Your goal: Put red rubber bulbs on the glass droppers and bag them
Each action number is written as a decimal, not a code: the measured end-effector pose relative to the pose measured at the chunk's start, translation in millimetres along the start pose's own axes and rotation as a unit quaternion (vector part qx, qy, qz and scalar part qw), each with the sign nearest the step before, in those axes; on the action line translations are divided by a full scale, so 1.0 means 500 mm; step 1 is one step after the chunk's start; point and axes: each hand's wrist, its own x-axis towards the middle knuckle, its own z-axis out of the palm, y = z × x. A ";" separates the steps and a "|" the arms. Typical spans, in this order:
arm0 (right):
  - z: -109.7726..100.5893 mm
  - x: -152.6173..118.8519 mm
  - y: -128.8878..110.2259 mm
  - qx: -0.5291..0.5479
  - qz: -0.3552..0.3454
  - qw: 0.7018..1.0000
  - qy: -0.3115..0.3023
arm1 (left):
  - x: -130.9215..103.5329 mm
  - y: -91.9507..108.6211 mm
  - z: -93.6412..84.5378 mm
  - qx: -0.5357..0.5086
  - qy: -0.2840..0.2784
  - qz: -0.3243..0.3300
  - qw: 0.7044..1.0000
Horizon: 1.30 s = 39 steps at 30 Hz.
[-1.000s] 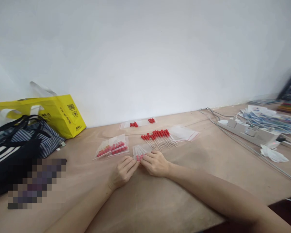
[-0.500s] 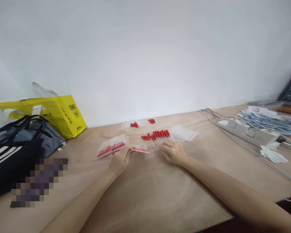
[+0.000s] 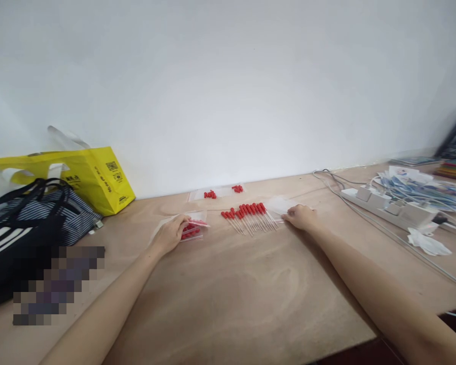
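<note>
My left hand (image 3: pixel 171 235) is closed on a flat clear zip bag (image 3: pixel 200 222) with red things in it. It holds this bag over other zip bags (image 3: pixel 192 232) that contain red-bulbed droppers. A row of loose droppers (image 3: pixel 247 218), with red bulbs and thin pale stems, lies fanned out between my hands. To the right of them, my right hand (image 3: pixel 301 217) has its fingers curled at the edge of a clear plastic zip bag (image 3: pixel 279 205) lying on the table. Its fingertips are partly hidden, and the bag appears pinched in them.
Near the wall, small red bulbs (image 3: pixel 210 194) and thin clear pieces lie on another plastic bag. A yellow bag (image 3: pixel 114 187) and a black bag (image 3: pixel 26 253) stand at left. A white power strip (image 3: pixel 387 210) with cables and a pile of packets (image 3: pixel 421 185) are at right.
My left hand has moved left with its zip bag, onto the other filled bags. My right hand has left the loose droppers and moved right to the clear bag.
</note>
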 end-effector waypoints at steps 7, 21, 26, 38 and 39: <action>0.008 -0.002 -0.024 0.008 -0.005 0.999 0.034 | -0.047 0.022 -0.004 0.037 0.031 0.021 0.999; -0.013 -0.115 -0.150 0.299 -0.356 0.869 0.168 | -0.081 0.125 -0.006 0.020 0.195 0.157 0.968; -0.002 -0.218 -0.252 0.256 -0.498 0.827 0.057 | -0.086 0.183 -0.002 -0.085 0.153 0.161 0.971; -0.004 -0.184 -0.210 0.325 -0.365 0.873 0.007 | -0.098 0.193 0.013 -0.060 -0.168 0.089 0.980; -0.004 -0.184 -0.210 0.325 -0.369 0.871 -0.001 | -0.097 0.194 0.013 -0.062 -0.169 0.088 0.980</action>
